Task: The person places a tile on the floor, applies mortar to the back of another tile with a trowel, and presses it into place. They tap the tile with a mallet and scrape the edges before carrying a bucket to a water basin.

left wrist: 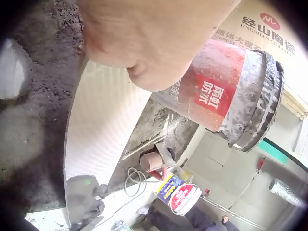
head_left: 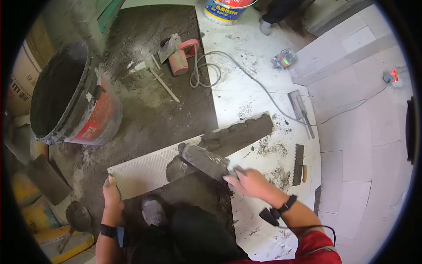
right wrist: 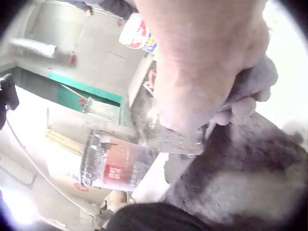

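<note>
I get a bright, bowed head view ringed in black, the white sheet [head_left: 255,233] glaring. In my left wrist view the tile [left wrist: 106,115] washes pale; my right is hazy, a white glow [right wrist: 21,209] flaring lower left.

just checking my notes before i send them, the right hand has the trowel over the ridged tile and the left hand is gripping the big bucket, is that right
Not quite: the left hand is gripping the end of the ridged tile, not the big bucket, as the head view shows. The right hand does have the trowel over the tile.
</note>
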